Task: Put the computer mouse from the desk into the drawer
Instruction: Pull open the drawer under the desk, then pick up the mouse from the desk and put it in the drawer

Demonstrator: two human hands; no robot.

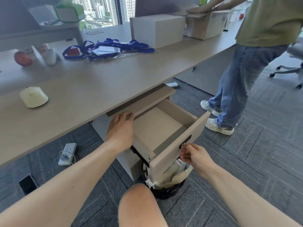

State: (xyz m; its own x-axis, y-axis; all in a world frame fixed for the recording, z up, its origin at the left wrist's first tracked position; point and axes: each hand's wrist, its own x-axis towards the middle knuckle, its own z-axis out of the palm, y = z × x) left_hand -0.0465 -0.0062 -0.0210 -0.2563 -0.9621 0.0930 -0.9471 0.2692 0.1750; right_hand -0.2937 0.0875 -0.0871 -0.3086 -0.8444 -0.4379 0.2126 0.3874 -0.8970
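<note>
Bare knee at the bottom of the view, with two bare forearms reaching forward on either side of it. Left hand lies palm down with fingers stretched out, fingertips on the front edge of the cabinet top just under the desk; it holds nothing. Right hand is curled closed, thumb and fingers pinching a small key in the lock on the drawer front. Drawer is pulled out, and its beige floor is bare. Below its front stands a dark bin with a pale liner.

Mouse, cream-coloured, sits on the desk near the front edge, well left of the drawer and apart from both hands. Farther back on the desk lie a tangle of blue lanyards with card holders, a red apple toward the left edge, and a white box with a cardboard box beside it near the far right corner.

Second person in a green shirt and jeans stands at the right end of the desk, hands on the cardboard box. White power strip lies on the grey carpet under the desk.
</note>
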